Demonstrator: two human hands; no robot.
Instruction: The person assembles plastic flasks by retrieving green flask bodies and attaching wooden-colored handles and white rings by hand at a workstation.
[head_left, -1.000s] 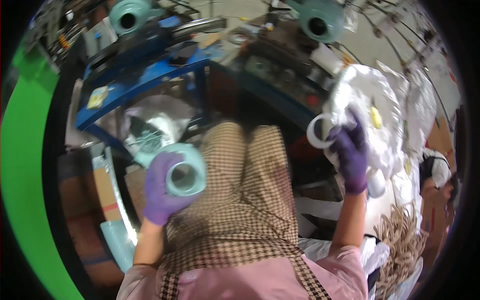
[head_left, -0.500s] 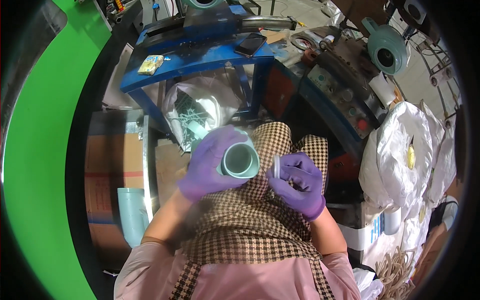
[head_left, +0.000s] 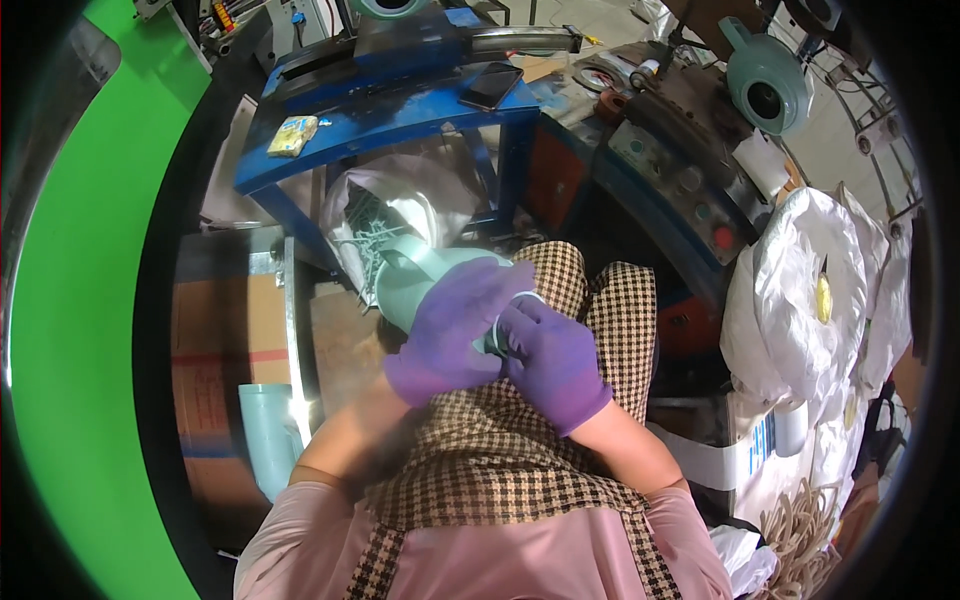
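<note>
A pale green plastic jug (head_left: 397, 292) with a loop handle lies tilted over my lap, its mouth turned toward my right side. My purple-gloved left hand (head_left: 448, 328) is wrapped around its body from the near side. At the mouth, my purple-gloved right hand (head_left: 556, 358) has its fingers bent in against the rim. A thin white edge of a round, ring-like piece (head_left: 531, 297) shows past the right fingers; the rest of it is hidden by both hands. How deep it sits in the mouth cannot be seen.
Beside my left arm, another pale green jug (head_left: 268, 435) rests by a cardboard box (head_left: 225, 370). Ahead stands a blue metal bench (head_left: 390, 120) with a phone (head_left: 492, 86); a white sack (head_left: 440, 190) of thin green sticks lies beneath. A machine panel (head_left: 680, 175) and white bags (head_left: 790, 300) are at right.
My right hand has moved left, bringing the white ring-like piece to the jug's mouth. The left hand has turned the jug, so its opening faces right and its handle shows more.
</note>
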